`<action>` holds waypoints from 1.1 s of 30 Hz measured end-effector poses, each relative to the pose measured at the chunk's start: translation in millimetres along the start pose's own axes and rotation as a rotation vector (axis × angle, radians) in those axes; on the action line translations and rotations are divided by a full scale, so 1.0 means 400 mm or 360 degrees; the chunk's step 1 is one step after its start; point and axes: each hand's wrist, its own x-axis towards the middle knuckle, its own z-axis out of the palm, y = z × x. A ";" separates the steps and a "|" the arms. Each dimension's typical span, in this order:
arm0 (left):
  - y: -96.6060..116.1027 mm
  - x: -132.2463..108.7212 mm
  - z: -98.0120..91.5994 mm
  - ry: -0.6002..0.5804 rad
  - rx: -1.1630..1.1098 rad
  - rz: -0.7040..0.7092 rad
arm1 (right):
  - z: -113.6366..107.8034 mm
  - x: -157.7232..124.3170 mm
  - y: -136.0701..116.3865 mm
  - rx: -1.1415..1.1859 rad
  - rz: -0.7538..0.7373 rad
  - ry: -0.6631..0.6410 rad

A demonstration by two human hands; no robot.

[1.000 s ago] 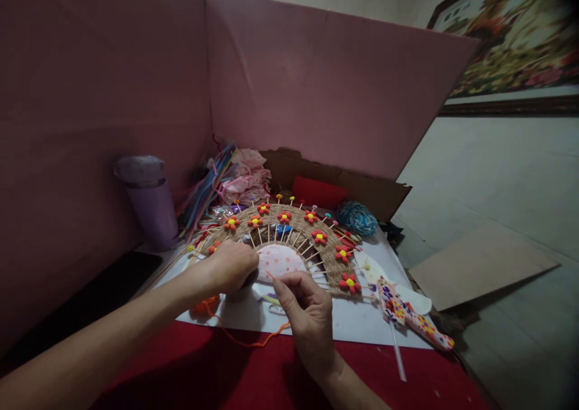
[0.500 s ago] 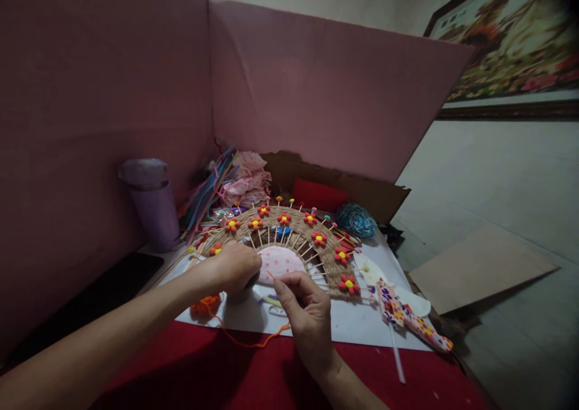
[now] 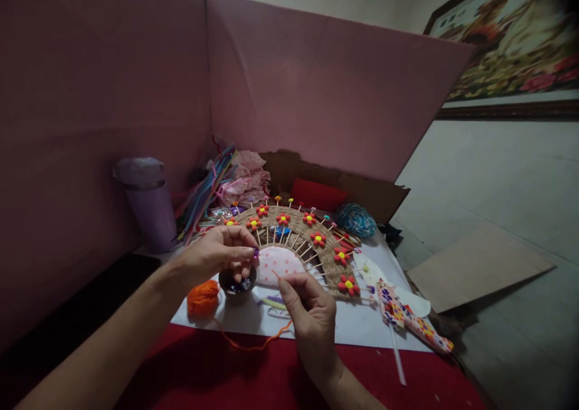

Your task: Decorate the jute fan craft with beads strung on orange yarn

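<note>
Between thumb and forefinger, my left hand point(image 3: 228, 250) pinches a small purple bead point(image 3: 256, 252), just above a small dark bowl point(image 3: 237, 295) that holds more dark shiny beads. My right hand point(image 3: 312, 316) is closed on orange yarn point(image 3: 275, 274), whose tip pokes up past the thumb. From that hand the strand loops down across the paper edge to an orange yarn ball point(image 3: 202, 299) beside the bowl. Behind both hands lies a twine-wrapped half-ring fan point(image 3: 335, 271) with red and yellow flowers, sticks and a dotted white centre point(image 3: 280, 264).
White paper point(image 3: 316, 325) covers part of a red cloth point(image 3: 217, 374). A purple tumbler point(image 3: 149, 211) stands at left, near pipe cleaners point(image 3: 210, 187). Blue yarn point(image 3: 356, 219) sits at the back right; a flower-patterned wrapped piece point(image 3: 414, 319) lies at right. Pink panels point(image 3: 325, 90) rise behind.
My left hand has lifted out of the bowl and turned, now with a purple bead in its fingertips. The bowl has come into view. My right hand has barely moved.
</note>
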 end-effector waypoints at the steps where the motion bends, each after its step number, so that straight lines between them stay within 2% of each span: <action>1: -0.010 -0.002 0.004 -0.0003 -0.0151 0.0038 | 0.000 0.001 0.001 -0.0008 -0.0003 0.0018; 4: -0.030 -0.006 0.014 -0.0012 -0.0423 0.0080 | -0.001 0.002 0.001 -0.0020 0.0006 0.0051; 7: -0.035 -0.011 0.019 0.0016 -0.0514 0.0049 | -0.001 0.002 -0.002 -0.0035 0.0011 0.0061; 13: -0.037 -0.021 0.020 0.0177 -0.0566 -0.0019 | -0.003 -0.002 -0.005 -0.0060 0.0022 0.0039; 18: -0.046 -0.026 0.008 0.0374 -0.0506 0.0059 | -0.004 -0.006 -0.005 -0.0038 0.0030 0.0051; 23: -0.053 -0.035 -0.021 0.0553 0.0055 0.0340 | -0.006 -0.009 0.004 -0.0087 0.0044 0.0004; 28: -0.032 -0.052 -0.028 0.0542 0.0867 0.0479 | -0.002 -0.013 0.001 -0.0110 0.0041 0.0048; 33: -0.019 -0.058 -0.012 0.0455 0.1361 0.0377 | 0.012 -0.018 -0.012 -0.0092 0.0149 0.0234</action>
